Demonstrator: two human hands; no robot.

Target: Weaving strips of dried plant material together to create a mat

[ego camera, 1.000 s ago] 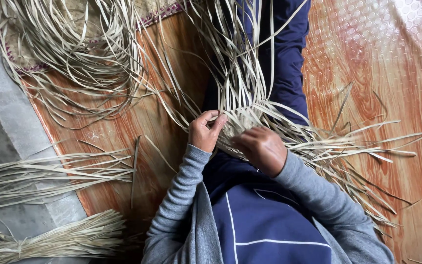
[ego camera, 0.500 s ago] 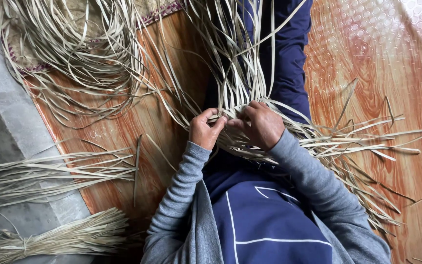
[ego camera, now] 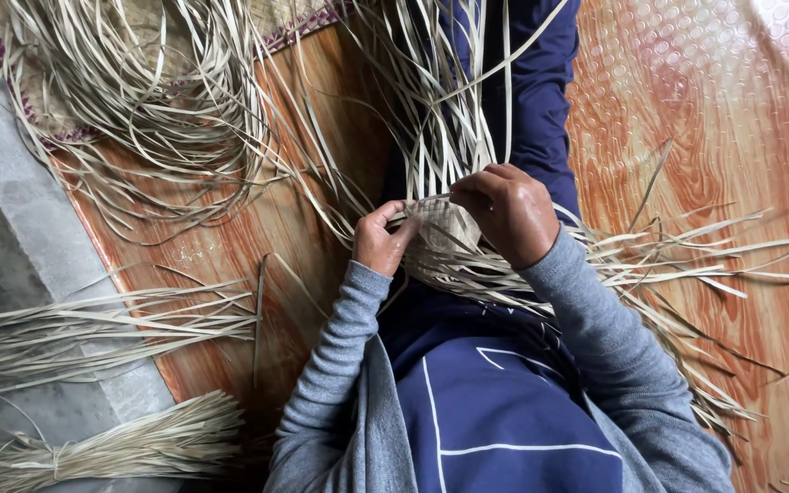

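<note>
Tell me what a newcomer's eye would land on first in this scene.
First, the two hands at the centre: the left hand and right hand pinch a small woven patch of pale straw strips over the person's blue lap. Loose strips fan up and out from it across the orange wood-patterned floor mat. At lower left, a tied bundle of strips lies on the grey floor.

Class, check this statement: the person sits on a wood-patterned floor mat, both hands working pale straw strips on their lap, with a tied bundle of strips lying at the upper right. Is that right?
One detail is wrong. In the head view the tied bundle lies at the lower left, not the upper right. The rest holds: left hand and right hand work pale strips over the lap, on the wood-patterned mat.
</note>
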